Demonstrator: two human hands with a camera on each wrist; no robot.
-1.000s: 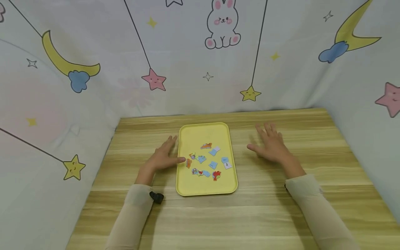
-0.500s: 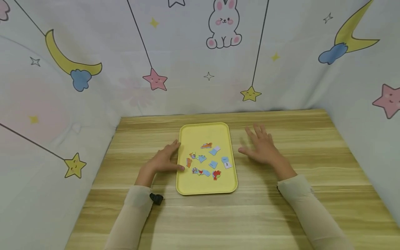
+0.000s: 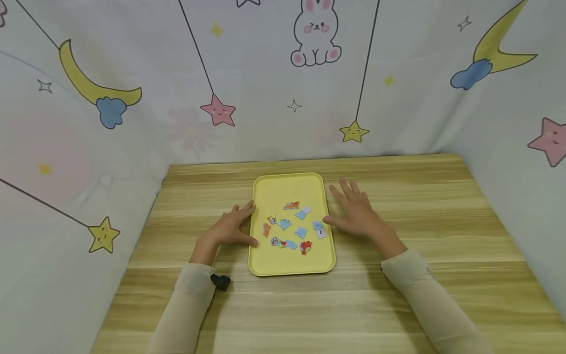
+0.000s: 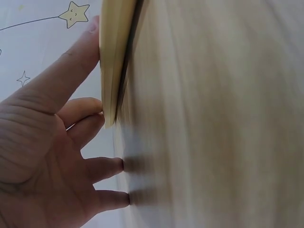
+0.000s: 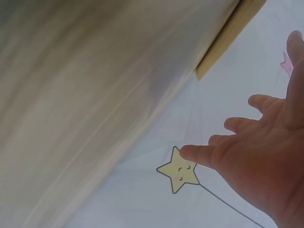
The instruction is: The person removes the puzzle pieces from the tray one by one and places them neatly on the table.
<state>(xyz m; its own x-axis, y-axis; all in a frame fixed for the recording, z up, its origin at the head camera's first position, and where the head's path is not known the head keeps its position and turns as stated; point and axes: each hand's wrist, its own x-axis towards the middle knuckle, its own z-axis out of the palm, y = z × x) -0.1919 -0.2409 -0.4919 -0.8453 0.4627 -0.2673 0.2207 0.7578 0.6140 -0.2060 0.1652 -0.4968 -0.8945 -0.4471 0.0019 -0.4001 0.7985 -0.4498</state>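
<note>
Left hand [image 3: 227, 229] spread, touching yellow tray [image 3: 287, 189] at its left | right hand [image 3: 357, 216] spread, tray's right, contact unclear to me | colourful pieces [image 3: 301, 232] inside tray; uneven push could slide them

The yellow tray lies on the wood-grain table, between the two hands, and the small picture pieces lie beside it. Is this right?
One thing is wrong: the small picture pieces lie in the yellow tray, not beside it, as the head view shows. The rest is right.
</note>
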